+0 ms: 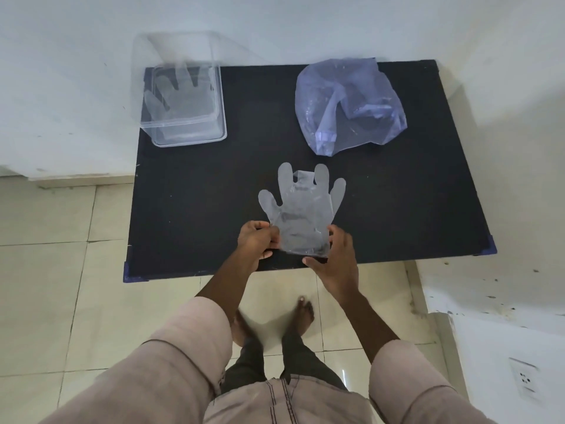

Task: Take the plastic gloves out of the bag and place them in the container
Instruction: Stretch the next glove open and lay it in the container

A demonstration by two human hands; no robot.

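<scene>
Left hand (256,240): lower centre of the frame, fingers pinched on the left edge of the cuff of a clear plastic glove (298,209). Rolled pale sleeve (195,332) on the forearm below it.

Right hand (336,255): just right of the left, thumb and fingers gripping the right edge and lower corner of the same cuff. Both hands grasped the glove; neither was free.

Clear plastic glove: spread flat between the hands, over the near edge of the bench (397,194), its fingers pointing toward the top of the frame. One middle finger appeared folded or crumpled. Whether the glove lay on the bench or was held just above it could not be told.

Bench: dark top, filling the middle of the frame, blue corner caps at its near corners.

Bag (348,105): translucent bluish plastic, crumpled, on the bench at upper right, well apart from the hands. Contents could not be made out.

Container (183,117): clear, rectangular, on the bench at upper left, at the far left corner. One glove in the container (180,93) lay flat inside, fingers toward the top of the frame.

Floor (46,270): pale tiles, lower left. Bare feet (302,313) stood below the bench edge.

Wall socket (524,377): white, lower right.
</scene>
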